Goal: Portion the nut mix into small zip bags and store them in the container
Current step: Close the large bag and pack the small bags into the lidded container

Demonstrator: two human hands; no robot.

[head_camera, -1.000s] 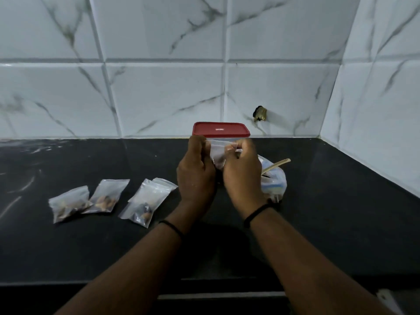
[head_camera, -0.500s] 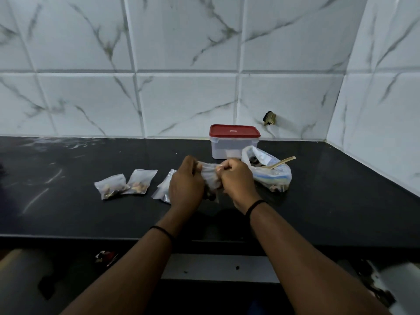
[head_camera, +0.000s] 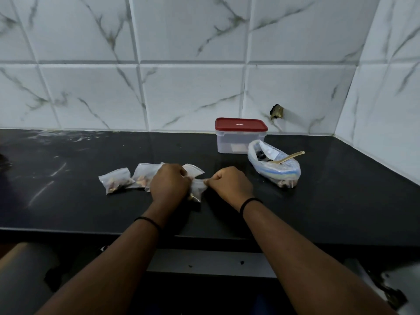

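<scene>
Four small bags are in play in the head view, and the newest one, the small zip bag (head_camera: 198,189), has come down from chest height to the tabletop (head_camera: 318,212) since a second ago. The left hand (head_camera: 170,183) and right hand (head_camera: 230,184) both pinch its top edge, fingers clenched on the plastic, seemingly running the seal shut. Three filled bags lie just left: one (head_camera: 115,180), a second (head_camera: 145,175), a third (head_camera: 193,169) peeking behind the left hand. The container (head_camera: 241,138) sits lidded at the back, with the nut mix bag (head_camera: 275,168) and its spoon (head_camera: 289,156) just beside. Sealing looks nearly done; storing is not yet begun.
</scene>
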